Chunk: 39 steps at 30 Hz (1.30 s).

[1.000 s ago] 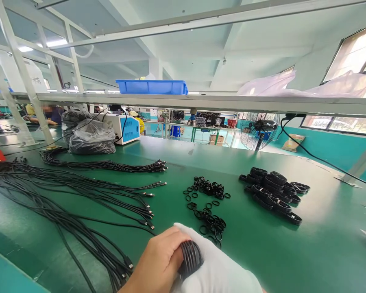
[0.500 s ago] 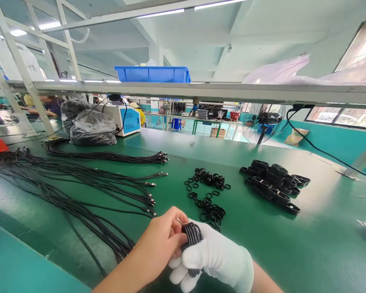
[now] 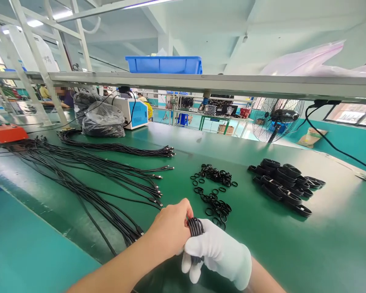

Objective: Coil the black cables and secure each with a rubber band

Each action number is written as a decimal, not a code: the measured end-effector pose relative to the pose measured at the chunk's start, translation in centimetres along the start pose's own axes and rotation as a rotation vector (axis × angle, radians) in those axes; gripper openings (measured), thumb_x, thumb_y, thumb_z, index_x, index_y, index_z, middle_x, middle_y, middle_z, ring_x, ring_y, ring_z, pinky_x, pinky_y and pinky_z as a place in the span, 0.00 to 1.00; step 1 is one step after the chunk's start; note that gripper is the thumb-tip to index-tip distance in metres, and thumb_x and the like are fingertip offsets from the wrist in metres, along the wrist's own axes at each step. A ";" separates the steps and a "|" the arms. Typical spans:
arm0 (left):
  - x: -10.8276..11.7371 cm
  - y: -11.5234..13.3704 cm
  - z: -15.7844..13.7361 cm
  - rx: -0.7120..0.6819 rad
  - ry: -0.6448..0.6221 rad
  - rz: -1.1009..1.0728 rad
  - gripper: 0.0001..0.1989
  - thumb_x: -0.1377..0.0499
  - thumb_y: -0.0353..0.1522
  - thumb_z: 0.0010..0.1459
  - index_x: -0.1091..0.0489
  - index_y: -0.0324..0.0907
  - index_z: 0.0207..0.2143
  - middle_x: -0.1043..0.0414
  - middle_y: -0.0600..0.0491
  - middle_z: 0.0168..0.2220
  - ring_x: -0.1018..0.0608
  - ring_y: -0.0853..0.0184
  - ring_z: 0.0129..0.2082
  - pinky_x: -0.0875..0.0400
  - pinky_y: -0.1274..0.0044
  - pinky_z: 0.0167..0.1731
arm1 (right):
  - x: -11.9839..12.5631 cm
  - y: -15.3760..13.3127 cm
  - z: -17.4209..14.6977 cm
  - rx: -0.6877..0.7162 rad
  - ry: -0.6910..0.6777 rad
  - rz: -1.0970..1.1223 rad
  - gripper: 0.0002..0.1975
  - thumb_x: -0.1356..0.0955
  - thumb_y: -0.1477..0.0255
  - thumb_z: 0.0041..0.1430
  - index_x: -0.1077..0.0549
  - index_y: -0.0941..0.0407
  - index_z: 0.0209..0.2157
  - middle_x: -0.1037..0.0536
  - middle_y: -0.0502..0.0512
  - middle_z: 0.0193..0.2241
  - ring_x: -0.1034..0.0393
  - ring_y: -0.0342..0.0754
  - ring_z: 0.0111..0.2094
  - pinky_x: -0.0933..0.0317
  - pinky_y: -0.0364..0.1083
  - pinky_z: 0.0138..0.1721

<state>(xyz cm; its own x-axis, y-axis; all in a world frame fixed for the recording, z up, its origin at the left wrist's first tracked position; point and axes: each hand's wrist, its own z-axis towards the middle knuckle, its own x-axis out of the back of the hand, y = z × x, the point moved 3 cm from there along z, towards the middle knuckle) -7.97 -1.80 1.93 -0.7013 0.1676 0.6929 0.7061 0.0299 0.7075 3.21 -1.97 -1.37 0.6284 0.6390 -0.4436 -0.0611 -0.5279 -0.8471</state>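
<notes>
A black cable (image 3: pixel 196 228) is wound into a tight coil in front of me, low in the head view. My right hand (image 3: pixel 213 246), in a white glove, is closed around it with the thumb across its near side. My left hand (image 3: pixel 173 228), bare, grips the coil's left side; its back faces me and hides most of its fingers. Just beyond the hands, small black rings (image 3: pixel 214 199) lie scattered on the green table. Loose black cables (image 3: pixel 110 195) with metal plugs stretch out to the left of my left hand.
Finished-looking black cable coils (image 3: pixel 282 183) are piled at the right. Another cable bundle (image 3: pixel 118 148) lies farther back, near a plastic-wrapped bag (image 3: pixel 102 120) and a blue-white machine (image 3: pixel 136 113). A red box (image 3: pixel 7 133) stands far left. Overhead, a shelf (image 3: pixel 232 83) carries a blue bin (image 3: pixel 163 65).
My left hand has turned over the coil, so its back now covers the thumb and fingers. The right hand still holds the coil. The view has swung slightly left and down.
</notes>
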 end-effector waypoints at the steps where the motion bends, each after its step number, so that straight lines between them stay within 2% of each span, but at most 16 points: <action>1: 0.3 0.2 -0.1 -0.025 0.013 0.005 0.06 0.44 0.27 0.46 0.37 0.45 0.28 0.35 0.60 0.24 0.37 0.72 0.20 0.46 0.81 0.18 | 0.0 0.1 0.0 -0.001 -0.014 0.005 0.17 0.27 0.67 0.35 0.26 0.65 0.27 0.27 0.56 0.20 0.32 0.43 0.19 0.36 0.39 0.17; 4: 0.6 0.3 -0.5 -0.168 0.043 -0.038 0.09 0.47 0.24 0.47 0.33 0.46 0.29 0.34 0.59 0.31 0.33 0.73 0.24 0.42 0.81 0.22 | -0.2 0.2 0.3 -0.004 -0.034 0.022 0.14 0.28 0.70 0.36 0.26 0.65 0.27 0.28 0.55 0.20 0.31 0.43 0.21 0.35 0.39 0.17; 7: 0.0 -0.4 -0.8 -0.262 0.137 -0.087 0.12 0.49 0.22 0.48 0.30 0.45 0.28 0.34 0.58 0.28 0.31 0.72 0.26 0.39 0.81 0.26 | -0.2 0.4 0.7 -0.013 0.008 -0.044 0.08 0.29 0.76 0.35 0.28 0.63 0.23 0.30 0.51 0.18 0.32 0.42 0.20 0.35 0.37 0.17; 11: -1.1 -1.6 -1.0 -0.292 0.246 -0.099 0.15 0.50 0.20 0.48 0.28 0.44 0.28 0.33 0.58 0.26 0.29 0.73 0.25 0.38 0.82 0.26 | -0.1 0.8 1.1 -0.013 0.053 -0.133 0.05 0.31 0.80 0.33 0.32 0.61 0.17 0.31 0.49 0.15 0.36 0.38 0.16 0.38 0.35 0.15; 15: -1.6 -2.1 -0.8 -0.264 0.274 -0.174 0.14 0.49 0.20 0.49 0.27 0.44 0.26 0.32 0.57 0.25 0.28 0.72 0.25 0.37 0.82 0.26 | 0.0 1.2 1.2 -0.064 0.102 -0.159 0.03 0.32 0.81 0.33 0.30 0.62 0.17 0.31 0.50 0.13 0.36 0.39 0.14 0.39 0.35 0.14; 17: -1.4 -2.0 -0.6 -0.248 0.248 -0.207 0.13 0.49 0.22 0.50 0.27 0.44 0.27 0.32 0.57 0.26 0.29 0.71 0.26 0.37 0.81 0.26 | 0.0 1.0 1.2 -0.058 0.101 -0.131 0.04 0.32 0.80 0.33 0.29 0.63 0.19 0.30 0.51 0.13 0.36 0.39 0.13 0.40 0.36 0.13; 20: -0.8 -2.0 -0.3 -0.221 0.177 -0.249 0.12 0.46 0.25 0.49 0.28 0.46 0.34 0.31 0.57 0.30 0.30 0.71 0.26 0.35 0.80 0.29 | 0.1 0.7 1.0 -0.027 0.085 -0.032 0.06 0.31 0.75 0.35 0.29 0.64 0.21 0.32 0.51 0.13 0.36 0.40 0.13 0.41 0.36 0.11; 22: 0.0 -2.3 0.0 -0.196 0.151 -0.249 0.13 0.44 0.27 0.49 0.28 0.46 0.38 0.32 0.57 0.31 0.30 0.70 0.28 0.35 0.79 0.31 | 0.6 0.7 0.9 -0.001 0.093 0.059 0.10 0.30 0.73 0.36 0.29 0.63 0.24 0.29 0.52 0.17 0.33 0.42 0.17 0.39 0.37 0.13; 24: 0.9 -2.8 0.7 -0.164 0.143 -0.215 0.11 0.45 0.31 0.51 0.28 0.45 0.37 0.32 0.56 0.31 0.30 0.68 0.30 0.35 0.78 0.33 | 1.2 0.9 0.9 0.015 0.120 0.137 0.14 0.29 0.72 0.37 0.30 0.62 0.30 0.27 0.54 0.22 0.29 0.46 0.22 0.36 0.40 0.17; 27: 1.9 -3.4 2.4 -0.113 0.119 -0.088 0.11 0.48 0.35 0.54 0.29 0.44 0.38 0.29 0.54 0.33 0.28 0.67 0.32 0.34 0.77 0.34 | 2.1 0.5 0.8 0.040 0.204 0.191 0.18 0.28 0.71 0.37 0.33 0.60 0.34 0.26 0.55 0.23 0.27 0.50 0.25 0.37 0.43 0.20; 30: 2.3 -3.0 3.8 -0.111 0.102 0.038 0.12 0.49 0.36 0.55 0.30 0.44 0.37 0.27 0.54 0.32 0.27 0.65 0.31 0.35 0.76 0.33 | 3.6 -1.1 0.3 0.188 0.353 0.265 0.17 0.27 0.70 0.38 0.34 0.59 0.30 0.28 0.53 0.22 0.30 0.48 0.23 0.42 0.41 0.18; 32: 2.0 -2.1 4.3 -0.135 0.091 0.080 0.10 0.49 0.36 0.55 0.30 0.44 0.35 0.27 0.54 0.32 0.27 0.65 0.31 0.35 0.76 0.32 | 4.8 -2.5 -0.4 0.298 0.428 0.313 0.15 0.27 0.68 0.42 0.36 0.57 0.28 0.31 0.51 0.22 0.32 0.44 0.23 0.44 0.40 0.19; 34: 1.2 -1.2 4.8 -0.164 0.069 0.130 0.09 0.50 0.34 0.55 0.30 0.45 0.32 0.27 0.54 0.32 0.27 0.65 0.31 0.37 0.76 0.30 | 6.1 -3.7 -1.2 0.368 0.472 0.327 0.15 0.28 0.66 0.44 0.38 0.56 0.27 0.33 0.48 0.22 0.33 0.42 0.25 0.41 0.40 0.23; 37: -0.8 0.1 5.6 -0.209 0.021 0.206 0.07 0.48 0.31 0.53 0.30 0.45 0.29 0.27 0.55 0.31 0.27 0.64 0.31 0.39 0.76 0.29 | 7.5 -4.5 -2.1 0.411 0.536 0.320 0.17 0.27 0.65 0.43 0.37 0.56 0.29 0.32 0.47 0.24 0.31 0.43 0.29 0.36 0.44 0.31; 39: -2.4 0.6 6.4 -0.246 -0.011 0.244 0.07 0.47 0.28 0.52 0.31 0.45 0.29 0.27 0.55 0.31 0.27 0.64 0.32 0.39 0.76 0.29 | 7.7 -4.6 -2.3 0.402 0.542 0.296 0.18 0.26 0.66 0.42 0.36 0.56 0.31 0.31 0.48 0.25 0.30 0.45 0.29 0.36 0.45 0.31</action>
<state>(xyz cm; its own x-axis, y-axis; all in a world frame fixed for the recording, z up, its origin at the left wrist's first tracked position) -5.28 4.15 -0.19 -0.5127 0.1509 0.8452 0.8074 -0.2502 0.5344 10.14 4.10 -0.18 0.8303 0.0801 -0.5516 -0.5018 -0.3233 -0.8023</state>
